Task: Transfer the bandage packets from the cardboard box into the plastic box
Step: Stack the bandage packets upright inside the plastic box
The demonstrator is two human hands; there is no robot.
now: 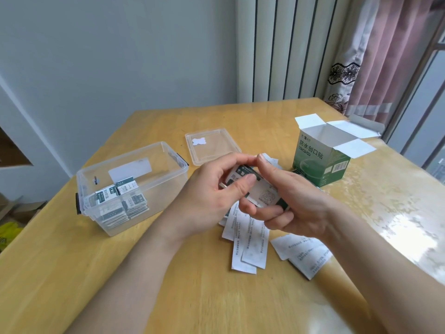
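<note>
Here, above the middle of the light wooden table (192, 297), both hands joined around a small stack of white and dark green bandage packets (260, 191). Left hand (204, 201) curled on the left side of the stack, thumb pressed on its top face, fingers bent over the far edge. Right hand (289, 201) closed on the right side, thumb up at the far edge, fingers folded under the stack. Held clear of the table surface, slightly tilted.

Toward the left edge, a clear rectangular plastic box (134, 165) without lid, with more packets (120, 203) stacked in its near corner, some upright and some flat. Just behind the hands, toward the far edge, a clear flat plastic lid (216, 150) lying on the table, apart from the box. Near the right edge, a green and white cardboard box (320, 162) standing upright with all white flaps open; inside not visible enough to tell the content.

Below the hands, toward the near edge, several loose white packets (250, 242) lying face down in a fan, overlapping each other, and two or three more (303, 254) just to the right, partly under the right wrist.

Behind the far edge, a white ribbed radiator (289, 49) and a pink curtain (390, 56).
</note>
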